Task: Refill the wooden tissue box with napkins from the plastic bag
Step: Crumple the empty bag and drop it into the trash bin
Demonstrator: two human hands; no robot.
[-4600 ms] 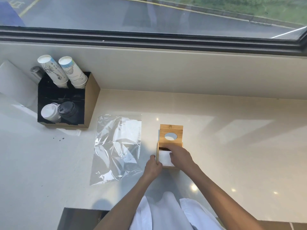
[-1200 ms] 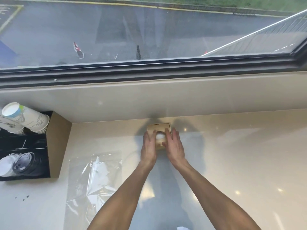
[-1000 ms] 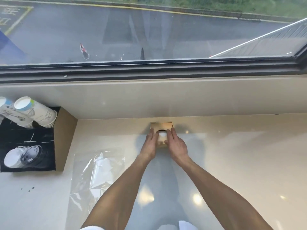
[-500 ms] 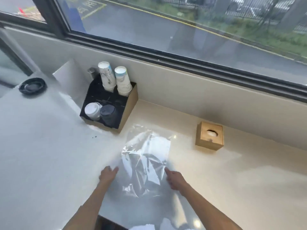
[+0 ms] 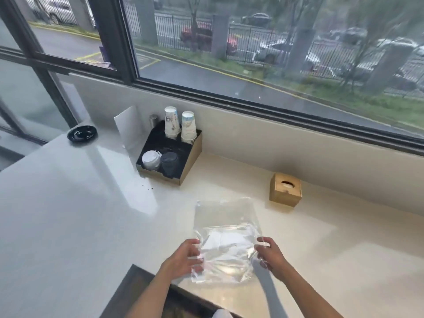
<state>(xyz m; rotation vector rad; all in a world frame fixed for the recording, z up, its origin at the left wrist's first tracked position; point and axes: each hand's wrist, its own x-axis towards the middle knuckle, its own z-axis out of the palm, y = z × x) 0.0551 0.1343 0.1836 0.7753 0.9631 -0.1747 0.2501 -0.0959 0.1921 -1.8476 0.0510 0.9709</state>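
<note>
The wooden tissue box (image 5: 285, 189) stands closed on the counter near the wall under the window, with white napkin showing in its oval top slot. A clear plastic bag (image 5: 226, 228) lies on the counter nearer to me, with white napkins visible through it. My left hand (image 5: 183, 258) grips the bag's near left edge, fingers curled into the plastic. My right hand (image 5: 269, 253) pinches the near right edge. The bag's near end is lifted and crumpled between both hands.
A black and brown cup holder (image 5: 171, 154) with paper cups and lids stands at the back left. A black dish (image 5: 82, 133) sits at the far left corner. The counter's front edge (image 5: 146, 269) runs just below my hands.
Both hands left the tissue box at the wall and came back to the plastic bag. They now hold its near edges, and the bag's near end has been gathered and raised.
</note>
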